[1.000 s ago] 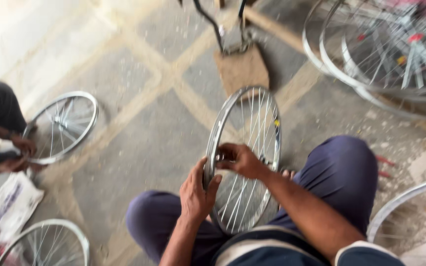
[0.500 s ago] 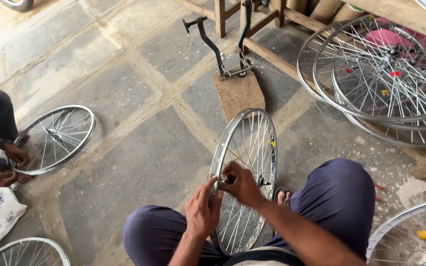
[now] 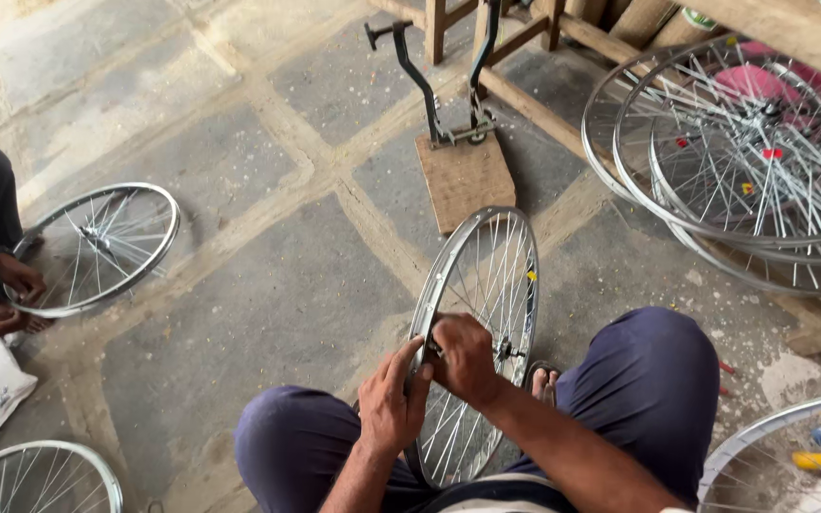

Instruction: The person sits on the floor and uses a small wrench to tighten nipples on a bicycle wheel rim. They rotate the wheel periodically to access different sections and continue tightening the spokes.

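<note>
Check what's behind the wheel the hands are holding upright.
Behind the upright wheel: a wooden board carrying a dark metal stand, on stone floor. Left hand and right hand grip its rim. The rim's bottom is hidden between the legs.

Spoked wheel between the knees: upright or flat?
Upright. The spoked wheel stands on its rim between the knees; the left hand and right hand grip the rim.

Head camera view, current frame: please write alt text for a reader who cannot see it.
Seated on a stone floor, a person steadies an upright spoked bicycle wheel between their knees, left hand on the rim, right hand at the spokes. Another person's hand holds a second wheel at left; more wheels are stacked at right.
</note>
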`<state>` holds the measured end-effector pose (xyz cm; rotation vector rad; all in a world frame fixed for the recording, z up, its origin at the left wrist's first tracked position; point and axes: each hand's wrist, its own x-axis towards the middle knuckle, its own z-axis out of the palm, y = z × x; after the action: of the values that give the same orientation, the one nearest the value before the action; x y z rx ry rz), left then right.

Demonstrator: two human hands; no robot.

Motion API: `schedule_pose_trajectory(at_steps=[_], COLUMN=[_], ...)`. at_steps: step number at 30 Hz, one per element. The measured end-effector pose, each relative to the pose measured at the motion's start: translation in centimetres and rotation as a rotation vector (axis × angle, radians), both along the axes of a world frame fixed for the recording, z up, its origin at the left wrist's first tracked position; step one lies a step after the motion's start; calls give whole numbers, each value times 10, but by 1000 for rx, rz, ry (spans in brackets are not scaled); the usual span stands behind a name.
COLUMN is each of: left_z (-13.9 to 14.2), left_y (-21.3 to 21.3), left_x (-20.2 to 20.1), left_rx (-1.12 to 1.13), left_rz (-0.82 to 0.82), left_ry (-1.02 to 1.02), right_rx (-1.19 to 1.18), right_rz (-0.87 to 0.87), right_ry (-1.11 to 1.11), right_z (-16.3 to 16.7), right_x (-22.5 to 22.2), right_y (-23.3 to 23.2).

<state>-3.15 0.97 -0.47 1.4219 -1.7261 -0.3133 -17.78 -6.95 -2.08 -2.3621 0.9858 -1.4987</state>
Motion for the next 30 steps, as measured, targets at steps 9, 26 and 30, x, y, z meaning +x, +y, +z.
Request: schedule_pose_trajectory(at_steps=[9, 26, 30], left_z=[5, -1, 1], left_y=[2, 2, 6], left_x=[1, 1, -1], left_rx=[18, -68, -40], left_rz=[0, -1, 3], left_ry=[-9, -41, -76], right_rx=[1289, 759, 146], right_rz=[800, 462, 41], right_ry=[-505, -197, 65], right_z=[-4, -6, -13], right_x=[-34, -22, -3], right_y=[-28, -20, 3])
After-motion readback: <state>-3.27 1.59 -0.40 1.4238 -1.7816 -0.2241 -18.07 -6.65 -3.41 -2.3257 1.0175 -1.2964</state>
